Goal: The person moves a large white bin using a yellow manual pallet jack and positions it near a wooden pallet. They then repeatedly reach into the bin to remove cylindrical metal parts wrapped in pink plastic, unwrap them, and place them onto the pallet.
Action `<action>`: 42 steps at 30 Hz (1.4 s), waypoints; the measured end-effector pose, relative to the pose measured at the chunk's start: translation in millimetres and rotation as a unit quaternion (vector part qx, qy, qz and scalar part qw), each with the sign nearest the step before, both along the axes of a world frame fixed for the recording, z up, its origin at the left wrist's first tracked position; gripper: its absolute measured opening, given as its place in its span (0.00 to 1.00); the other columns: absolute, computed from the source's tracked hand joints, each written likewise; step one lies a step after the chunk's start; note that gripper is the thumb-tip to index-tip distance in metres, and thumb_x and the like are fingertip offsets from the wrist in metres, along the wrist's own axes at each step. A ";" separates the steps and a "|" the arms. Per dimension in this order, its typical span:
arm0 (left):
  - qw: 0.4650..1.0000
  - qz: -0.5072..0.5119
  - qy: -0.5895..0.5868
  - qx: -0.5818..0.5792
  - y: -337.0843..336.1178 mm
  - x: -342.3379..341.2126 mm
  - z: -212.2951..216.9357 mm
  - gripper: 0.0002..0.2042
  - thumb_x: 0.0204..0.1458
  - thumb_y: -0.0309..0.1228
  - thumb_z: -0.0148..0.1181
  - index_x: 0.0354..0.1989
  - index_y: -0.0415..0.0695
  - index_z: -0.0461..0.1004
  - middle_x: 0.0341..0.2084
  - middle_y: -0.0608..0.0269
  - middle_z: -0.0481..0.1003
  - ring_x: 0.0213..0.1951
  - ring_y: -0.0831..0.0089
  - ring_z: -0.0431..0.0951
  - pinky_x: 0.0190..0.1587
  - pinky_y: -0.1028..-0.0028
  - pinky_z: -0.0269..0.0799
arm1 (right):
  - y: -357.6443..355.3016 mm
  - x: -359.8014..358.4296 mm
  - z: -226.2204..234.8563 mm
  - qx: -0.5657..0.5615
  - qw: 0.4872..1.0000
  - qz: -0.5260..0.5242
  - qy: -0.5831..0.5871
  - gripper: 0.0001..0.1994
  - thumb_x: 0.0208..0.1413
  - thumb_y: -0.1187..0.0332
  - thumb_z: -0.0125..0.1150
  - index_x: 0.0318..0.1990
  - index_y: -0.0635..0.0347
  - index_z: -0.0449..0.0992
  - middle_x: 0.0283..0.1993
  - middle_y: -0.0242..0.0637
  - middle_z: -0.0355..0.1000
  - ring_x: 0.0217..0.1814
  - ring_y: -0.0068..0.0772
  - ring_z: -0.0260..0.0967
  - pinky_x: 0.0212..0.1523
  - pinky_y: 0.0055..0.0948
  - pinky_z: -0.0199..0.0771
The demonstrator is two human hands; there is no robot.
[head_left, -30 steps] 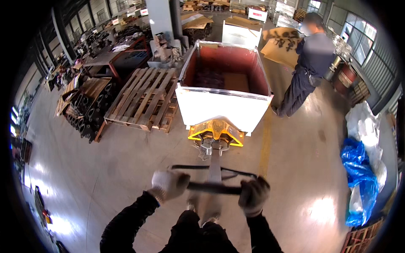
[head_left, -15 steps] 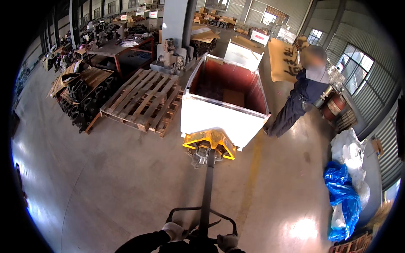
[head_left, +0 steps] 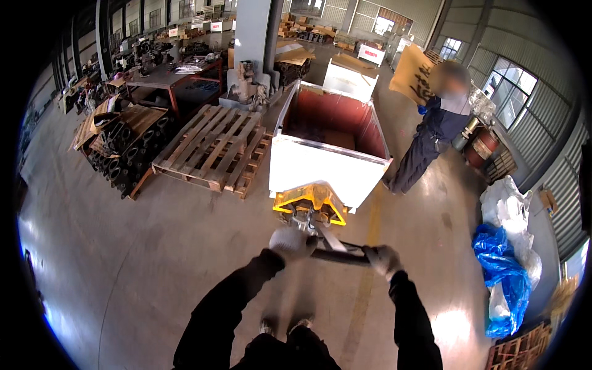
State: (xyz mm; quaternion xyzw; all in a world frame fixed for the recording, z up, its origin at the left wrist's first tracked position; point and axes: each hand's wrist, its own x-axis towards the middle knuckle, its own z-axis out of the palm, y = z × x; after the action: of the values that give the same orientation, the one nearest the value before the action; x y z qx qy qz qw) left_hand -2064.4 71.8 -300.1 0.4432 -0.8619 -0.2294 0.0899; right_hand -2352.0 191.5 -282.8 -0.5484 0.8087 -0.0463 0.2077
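Observation:
Both my hands wear pale work gloves and reach forward to the dark loop handle (head_left: 341,256) of a pallet jack. My left hand (head_left: 292,242) is closed round the handle's left end. At its right end my right hand (head_left: 383,259) is wrapped round it too. Beyond the handle is the yellow body of the pallet jack (head_left: 314,196), close against the front of a large white bin (head_left: 320,168). Dark red lines the bin's inside, and a brown cardboard piece (head_left: 339,140) lies in it.
Left of the bin lies a wooden pallet (head_left: 213,148), beside a stack of dark tubular parts (head_left: 120,145). A co-worker (head_left: 425,142) holding a large cardboard sheet (head_left: 410,73) stands right of the bin. Blue plastic sheeting (head_left: 502,271) lies along the right wall. Behind the pallet rises a grey column (head_left: 251,37).
My hands and the handle have gone up and forward, away from my body, with the handle tilting toward the bin. The co-worker's cardboard sheet has shifted and tilted.

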 end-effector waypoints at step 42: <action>0.959 -0.107 -0.152 0.214 81.7 46.1 -64.3 0.26 0.63 0.57 0.42 0.38 0.52 0.84 0.30 0.51 0.81 0.36 0.49 0.81 0.38 0.55 0.75 | 96.2 57.4 -83.2 -0.115 0.990 0.049 -0.069 0.14 0.57 0.56 0.56 0.27 0.50 0.82 0.26 0.44 0.77 0.29 0.52 0.76 0.32 0.50 0.74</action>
State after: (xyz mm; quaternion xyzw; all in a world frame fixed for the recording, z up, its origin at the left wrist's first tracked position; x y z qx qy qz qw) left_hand -2018.3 153.4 -364.3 0.3866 -0.8385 -0.3468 -0.1648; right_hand -2294.6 287.7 -366.0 -0.6035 0.7537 -0.1659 0.2006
